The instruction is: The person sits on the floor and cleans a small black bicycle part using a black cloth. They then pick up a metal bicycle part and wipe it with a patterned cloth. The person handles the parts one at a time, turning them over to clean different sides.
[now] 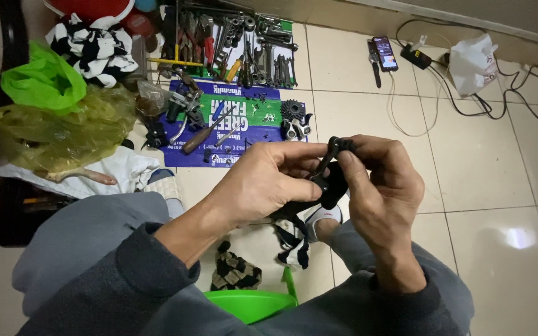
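both hands, left hand [263, 183] and right hand [381, 186], pinch a small black metal part [331, 180] above the tiled floor [493, 186].

The scene is viewed from a single head-worn camera, aimed steeply downward and close over the tiled floor [468, 155].

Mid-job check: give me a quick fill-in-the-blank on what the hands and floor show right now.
1. Both hands, left hand and right hand, grip one small ____ coloured part.
2. The phone lies on the tiled ____.
3. The wrenches lie ____ the hands in the picture.
4. The bag at top left is bright ____.

Missing words: black; floor; above; green
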